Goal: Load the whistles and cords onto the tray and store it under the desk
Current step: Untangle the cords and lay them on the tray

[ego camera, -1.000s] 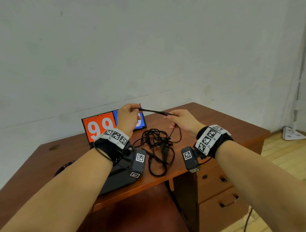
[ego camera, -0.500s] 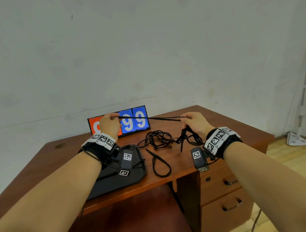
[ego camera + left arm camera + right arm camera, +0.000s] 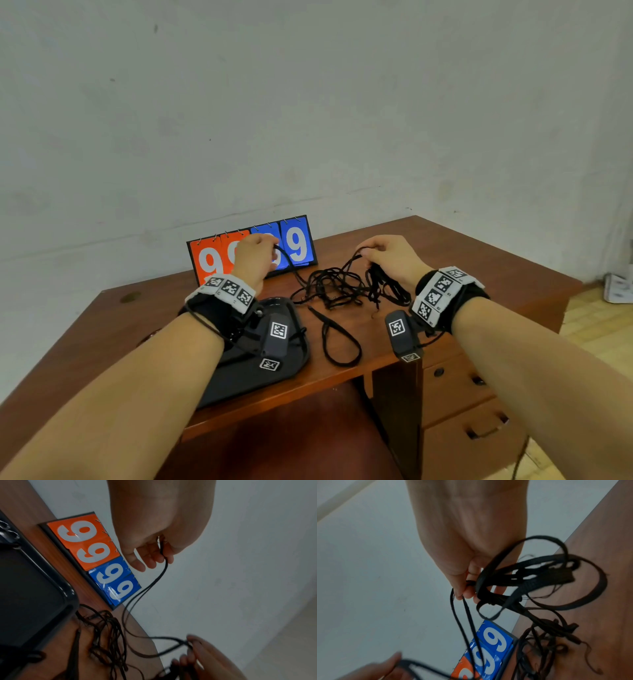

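Note:
My left hand [image 3: 270,250] pinches one end of a thin black cord [image 3: 161,572] in front of the scoreboard. The cord sags in a slack loop over to my right hand [image 3: 364,251], which grips a bunch of black cord loops [image 3: 539,577] just above the desk. A tangle of more black cords [image 3: 335,284] lies on the desk between and below the hands. One single looped cord [image 3: 337,342] lies apart nearer the front edge. The black tray [image 3: 294,366] sits under my left wrist. I cannot make out any whistle.
A flip scoreboard [image 3: 298,240] showing orange and blue 9s stands at the back of the brown desk [image 3: 479,274], close to the wall. Drawers [image 3: 455,387] fill the desk's right side, with a dark opening under the desk to their left.
The cord that was stretched taut between my hands now hangs slack. Both hands have come closer together, and the right hand has gathered more loops.

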### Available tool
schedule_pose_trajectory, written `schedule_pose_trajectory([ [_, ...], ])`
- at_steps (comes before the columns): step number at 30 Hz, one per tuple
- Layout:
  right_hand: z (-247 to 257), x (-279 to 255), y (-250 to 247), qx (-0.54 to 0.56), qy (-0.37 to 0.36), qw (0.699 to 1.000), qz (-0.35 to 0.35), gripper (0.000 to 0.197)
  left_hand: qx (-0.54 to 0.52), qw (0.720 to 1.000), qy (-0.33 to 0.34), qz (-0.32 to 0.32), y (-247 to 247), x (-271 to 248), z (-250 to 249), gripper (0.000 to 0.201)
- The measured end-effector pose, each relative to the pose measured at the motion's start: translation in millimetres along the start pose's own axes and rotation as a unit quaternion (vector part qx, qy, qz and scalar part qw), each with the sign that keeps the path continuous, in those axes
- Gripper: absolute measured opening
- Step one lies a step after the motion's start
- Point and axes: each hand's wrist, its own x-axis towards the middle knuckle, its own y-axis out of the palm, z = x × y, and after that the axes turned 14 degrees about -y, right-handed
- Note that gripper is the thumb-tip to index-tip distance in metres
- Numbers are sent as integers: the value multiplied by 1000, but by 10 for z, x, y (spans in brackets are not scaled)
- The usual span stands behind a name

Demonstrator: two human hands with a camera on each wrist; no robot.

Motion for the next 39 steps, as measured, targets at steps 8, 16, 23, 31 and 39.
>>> schedule_pose_trajectory([
  [8, 173, 76, 347, 3, -39, 997, 73, 14, 131, 983, 23, 124, 584, -161, 69, 28],
  [16, 42, 129, 436, -52, -59, 994, 75, 14, 101, 970, -89, 202, 691, -146, 166, 25],
  [23, -51, 116, 438, -82, -53, 991, 92, 12, 133, 959, -64, 242, 618, -127, 263, 23],
  [31, -60, 67, 468, 29, 21, 989, 147, 18, 293, 942, 41, 160, 577, -87, 246, 23],
  [39, -139, 11, 437, 28, 25, 981, 191, 30, 277, 954, 49, 107, 490, -32, 262, 30],
])
